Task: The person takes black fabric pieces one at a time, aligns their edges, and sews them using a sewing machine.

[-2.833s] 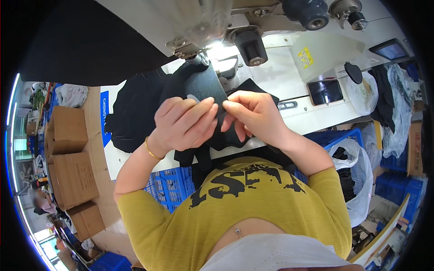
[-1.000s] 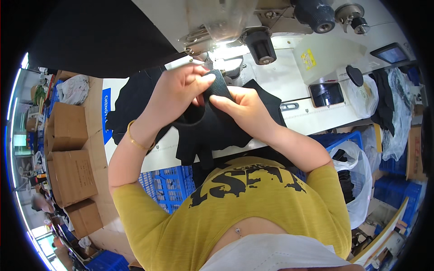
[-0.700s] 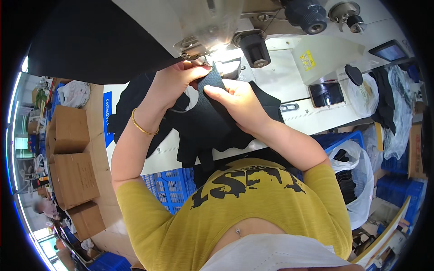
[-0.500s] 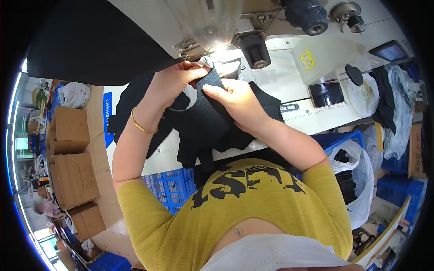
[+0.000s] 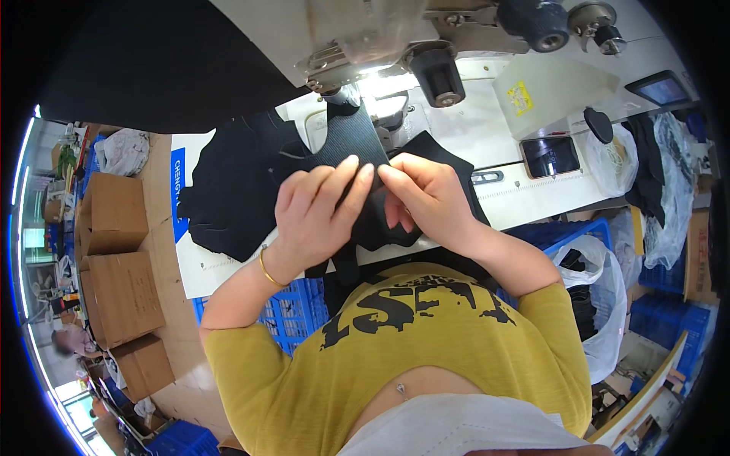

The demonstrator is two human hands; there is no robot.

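Note:
A black garment (image 5: 236,182) is spread over the white sewing machine bed, its dark grey-blue panel (image 5: 356,140) running up under the lit presser foot (image 5: 346,97). At the near edge of that panel, my left hand (image 5: 319,209) has thumb and fingers closed on the cloth. Close beside it, my right hand (image 5: 433,199) pinches the same edge between thumb and forefinger, its other fingers curled beneath. A bracelet circles my left wrist. The fingertips of both hands are nearly touching, and some of the cloth is hidden behind them.
The sewing machine head (image 5: 357,38) overhangs the work. To the right lie a phone (image 5: 550,156) and a plastic bag (image 5: 610,161). Blue baskets (image 5: 296,315) stand beneath the table. Cardboard boxes (image 5: 122,296) line the left. A small screen (image 5: 658,87) is mounted at the far right.
Both hands have come away from the presser foot toward my body, the left one farthest. The panel now lies exposed between the foot and my fingers.

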